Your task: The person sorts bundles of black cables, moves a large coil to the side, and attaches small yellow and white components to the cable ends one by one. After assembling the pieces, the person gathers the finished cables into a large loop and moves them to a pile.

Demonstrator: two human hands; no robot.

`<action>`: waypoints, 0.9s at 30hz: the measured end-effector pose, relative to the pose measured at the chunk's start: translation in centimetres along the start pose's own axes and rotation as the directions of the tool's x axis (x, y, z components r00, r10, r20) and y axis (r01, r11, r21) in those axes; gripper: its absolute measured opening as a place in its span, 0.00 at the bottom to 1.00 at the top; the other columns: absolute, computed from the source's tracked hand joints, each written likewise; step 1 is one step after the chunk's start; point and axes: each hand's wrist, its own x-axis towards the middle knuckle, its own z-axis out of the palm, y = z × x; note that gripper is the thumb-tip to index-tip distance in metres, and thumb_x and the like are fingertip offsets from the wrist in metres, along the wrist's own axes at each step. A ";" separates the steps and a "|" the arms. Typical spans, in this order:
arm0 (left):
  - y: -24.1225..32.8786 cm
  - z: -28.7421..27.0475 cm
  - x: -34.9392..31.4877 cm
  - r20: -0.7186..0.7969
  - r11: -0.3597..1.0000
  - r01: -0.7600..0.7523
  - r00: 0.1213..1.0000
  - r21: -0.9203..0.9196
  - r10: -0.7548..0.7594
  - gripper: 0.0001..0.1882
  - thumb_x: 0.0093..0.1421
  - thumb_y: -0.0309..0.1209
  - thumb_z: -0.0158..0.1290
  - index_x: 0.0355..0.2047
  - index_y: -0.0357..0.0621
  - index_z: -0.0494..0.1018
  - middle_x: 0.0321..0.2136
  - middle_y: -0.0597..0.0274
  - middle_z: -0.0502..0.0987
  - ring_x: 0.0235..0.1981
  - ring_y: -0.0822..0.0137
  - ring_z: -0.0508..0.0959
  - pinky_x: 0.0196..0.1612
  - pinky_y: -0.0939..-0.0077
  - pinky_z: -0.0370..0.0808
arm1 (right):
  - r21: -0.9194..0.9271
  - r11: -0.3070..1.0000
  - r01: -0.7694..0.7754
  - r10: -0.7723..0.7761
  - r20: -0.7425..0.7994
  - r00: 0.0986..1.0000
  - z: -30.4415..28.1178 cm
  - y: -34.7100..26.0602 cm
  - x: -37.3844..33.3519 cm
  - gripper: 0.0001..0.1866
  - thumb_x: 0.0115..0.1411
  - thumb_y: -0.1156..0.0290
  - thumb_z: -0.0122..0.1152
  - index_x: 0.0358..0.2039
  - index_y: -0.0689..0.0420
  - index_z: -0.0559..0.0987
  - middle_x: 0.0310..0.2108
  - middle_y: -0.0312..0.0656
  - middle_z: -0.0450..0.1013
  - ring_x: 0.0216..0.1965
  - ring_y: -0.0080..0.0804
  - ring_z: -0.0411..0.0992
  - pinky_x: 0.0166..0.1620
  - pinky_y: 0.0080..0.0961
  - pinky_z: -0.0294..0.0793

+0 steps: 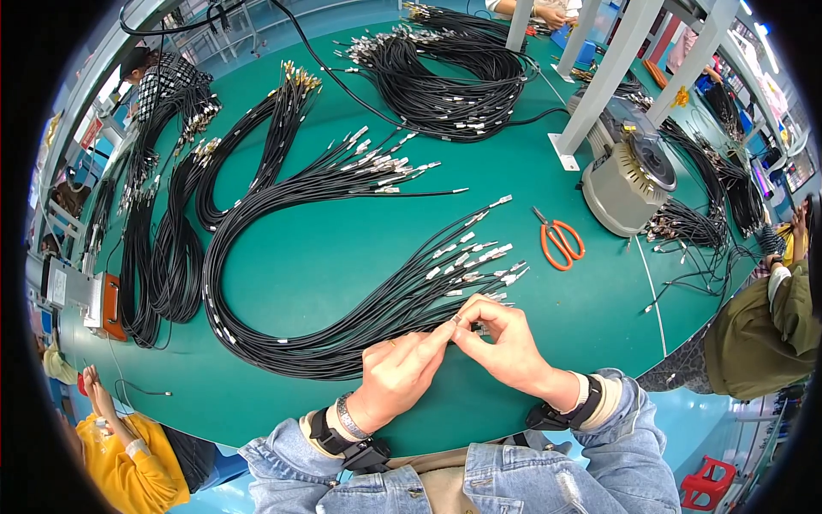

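Head view: the left hand [401,375] and the right hand [507,343] are held with fingertips meeting beside the white-tipped ends of a curved bundle of black cables [282,353], which is laid on the green worktop [291,265]; whether either is clamped on something small cannot be told clearly. Orange-handled cutters [547,227] are set beyond the right hand, near a grey machine [618,195].

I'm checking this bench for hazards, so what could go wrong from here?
The left hand and right hand meet at the fingertips; anything pinched there, too small to make out, could slip. The black cable bundle fans its ends out just beyond them, so these might snag or tangle. The orange-handled snips lie uncovered on the green table and could nick a reaching hand.
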 end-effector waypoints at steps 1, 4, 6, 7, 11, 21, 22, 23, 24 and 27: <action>0.0 0.0 0.1 0.002 1.000 -0.018 1.000 0.008 0.018 0.20 0.47 0.16 0.62 0.43 0.40 0.75 0.16 0.65 0.74 0.12 0.74 0.70 0.15 0.81 0.66 | -0.004 1.000 0.010 -0.010 0.004 1.000 0.0 0.0 0.0 0.05 0.56 0.76 0.62 0.27 0.63 0.75 0.27 0.35 0.71 0.30 0.21 0.69 0.36 0.20 0.69; -0.1 0.3 -0.4 -0.027 1.000 0.004 1.000 0.022 -0.004 0.20 0.47 0.16 0.62 0.43 0.40 0.76 0.16 0.66 0.73 0.11 0.74 0.70 0.15 0.81 0.65 | 0.000 1.000 -0.002 0.002 0.010 1.000 0.0 0.0 0.0 0.05 0.56 0.76 0.62 0.27 0.63 0.76 0.27 0.35 0.71 0.30 0.21 0.69 0.36 0.20 0.69; -0.1 0.3 -0.5 -0.042 0.999 0.015 0.999 0.030 -0.014 0.20 0.47 0.16 0.62 0.43 0.39 0.76 0.16 0.66 0.73 0.11 0.74 0.70 0.14 0.80 0.65 | 0.002 1.000 -0.006 0.006 0.013 1.000 0.1 -0.1 0.0 0.05 0.56 0.76 0.62 0.28 0.63 0.76 0.27 0.35 0.71 0.30 0.21 0.69 0.36 0.20 0.69; 0.0 0.3 -0.5 -0.041 0.999 0.039 0.998 0.024 -0.038 0.19 0.47 0.16 0.61 0.42 0.39 0.76 0.16 0.65 0.73 0.11 0.74 0.70 0.15 0.81 0.65 | 0.016 1.000 -0.011 0.011 0.014 1.000 0.1 -0.1 0.0 0.04 0.57 0.76 0.62 0.28 0.63 0.76 0.27 0.35 0.71 0.30 0.21 0.69 0.36 0.20 0.69; 0.4 0.0 -0.2 -0.032 0.994 0.109 0.994 -0.007 -0.109 0.16 0.48 0.16 0.61 0.39 0.38 0.77 0.17 0.64 0.75 0.12 0.74 0.71 0.15 0.81 0.65 | 0.042 0.999 -0.022 0.021 0.019 1.000 0.2 -0.3 -0.1 0.04 0.57 0.76 0.62 0.30 0.63 0.77 0.28 0.35 0.72 0.31 0.21 0.70 0.36 0.20 0.69; 0.6 -0.2 0.2 -0.098 0.969 0.212 0.969 -0.123 -0.225 0.12 0.50 0.16 0.59 0.36 0.38 0.76 0.16 0.64 0.73 0.12 0.74 0.69 0.15 0.81 0.65 | 0.103 0.985 -0.137 0.128 0.091 0.988 0.1 -0.1 -0.2 0.04 0.59 0.75 0.59 0.31 0.64 0.77 0.30 0.36 0.72 0.34 0.21 0.71 0.39 0.21 0.70; 0.5 -0.2 0.2 -0.098 0.970 0.212 0.970 -0.122 -0.224 0.12 0.50 0.16 0.59 0.36 0.38 0.76 0.16 0.64 0.73 0.12 0.74 0.69 0.15 0.81 0.65 | 0.103 0.985 -0.136 0.127 0.092 0.988 0.1 -0.2 -0.2 0.04 0.59 0.75 0.59 0.31 0.64 0.77 0.30 0.36 0.72 0.34 0.21 0.71 0.39 0.21 0.70; 0.5 -0.2 0.2 -0.094 0.972 0.205 0.972 -0.111 -0.216 0.12 0.50 0.16 0.59 0.36 0.38 0.76 0.16 0.64 0.72 0.11 0.75 0.69 0.15 0.81 0.65 | 0.150 0.978 -0.146 0.134 0.090 0.987 0.0 -0.4 -0.3 0.04 0.60 0.77 0.58 0.33 0.64 0.77 0.32 0.37 0.72 0.36 0.22 0.70 0.41 0.21 0.70; 0.5 -0.2 0.2 -0.090 0.975 0.198 0.974 -0.100 -0.207 0.12 0.50 0.16 0.59 0.37 0.38 0.76 0.15 0.64 0.72 0.11 0.75 0.68 0.15 0.81 0.64 | 0.196 0.968 -0.156 0.141 0.089 0.986 0.0 -0.5 -0.4 0.03 0.60 0.79 0.56 0.35 0.64 0.76 0.35 0.38 0.71 0.38 0.23 0.70 0.44 0.22 0.70; 0.5 -0.2 0.1 -0.082 0.978 0.188 0.977 -0.085 -0.195 0.13 0.50 0.16 0.60 0.37 0.38 0.76 0.15 0.65 0.72 0.11 0.75 0.68 0.15 0.82 0.64 | 0.246 0.956 -0.157 0.136 0.100 0.986 0.1 -0.9 -0.6 0.04 0.61 0.80 0.55 0.37 0.65 0.75 0.37 0.38 0.70 0.41 0.24 0.70 0.46 0.23 0.70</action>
